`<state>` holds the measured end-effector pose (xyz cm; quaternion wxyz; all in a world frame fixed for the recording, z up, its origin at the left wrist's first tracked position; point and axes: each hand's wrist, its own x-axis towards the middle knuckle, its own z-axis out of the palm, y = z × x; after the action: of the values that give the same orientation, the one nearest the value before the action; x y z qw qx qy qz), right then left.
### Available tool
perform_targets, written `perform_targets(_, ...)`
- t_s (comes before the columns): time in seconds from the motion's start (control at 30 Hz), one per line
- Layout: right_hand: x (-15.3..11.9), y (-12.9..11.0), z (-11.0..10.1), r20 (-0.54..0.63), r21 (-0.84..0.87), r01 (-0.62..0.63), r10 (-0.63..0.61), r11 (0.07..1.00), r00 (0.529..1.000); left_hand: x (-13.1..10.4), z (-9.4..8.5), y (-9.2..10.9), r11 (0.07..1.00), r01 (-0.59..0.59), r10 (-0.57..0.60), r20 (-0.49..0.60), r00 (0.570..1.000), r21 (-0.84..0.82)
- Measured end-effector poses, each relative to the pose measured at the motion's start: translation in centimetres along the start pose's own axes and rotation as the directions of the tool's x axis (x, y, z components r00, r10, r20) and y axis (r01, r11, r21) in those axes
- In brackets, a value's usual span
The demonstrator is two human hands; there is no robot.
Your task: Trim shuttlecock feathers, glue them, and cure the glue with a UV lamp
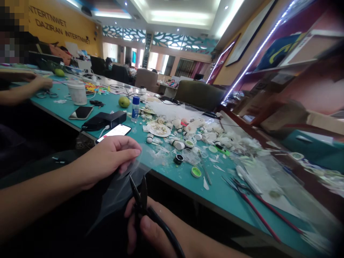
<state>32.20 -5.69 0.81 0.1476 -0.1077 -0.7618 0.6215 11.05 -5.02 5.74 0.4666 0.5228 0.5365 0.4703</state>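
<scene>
My left hand pinches the edge of a thin, see-through sheet, thumb against fingers, just in front of the table edge. The sheet hangs down over my dark lap. Below and to the right, my right hand is wrapped round black-handled scissors. Their blades are parted and point up toward the sheet, close under my left hand. A phone with a lit screen lies just behind my left hand.
On the teal table lie shuttlecocks, a plate of scraps, a glue bottle, green-filled pots and red-handled pliers. A white jar and another person's hand are at the left.
</scene>
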Motion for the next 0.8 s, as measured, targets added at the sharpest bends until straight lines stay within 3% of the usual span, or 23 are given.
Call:
perform_targets(0.3, -0.1, 1.1, 0.4, 0.028, 0.118, 0.002, -0.005, 0.993, 1.000, -0.8, 0.0, 0.8, 0.998, -0.016, 0.011, 0.080, 0.997, 0.059)
perform_targets(0.63, -0.1, 0.1, 0.2, 0.039, 0.067, -0.014, 0.012, 0.998, 0.999, -1.1, 0.2, 0.8, 0.996, -0.061, 0.055, 0.093, 0.994, 0.067)
perform_targets(0.8, 0.2, 0.1, 0.2, -0.004, 0.009, 0.042, -0.042, 0.999, 0.999, -1.3, -0.3, 1.1, 0.952, -0.147, 0.142, 0.038, 0.989, 0.268)
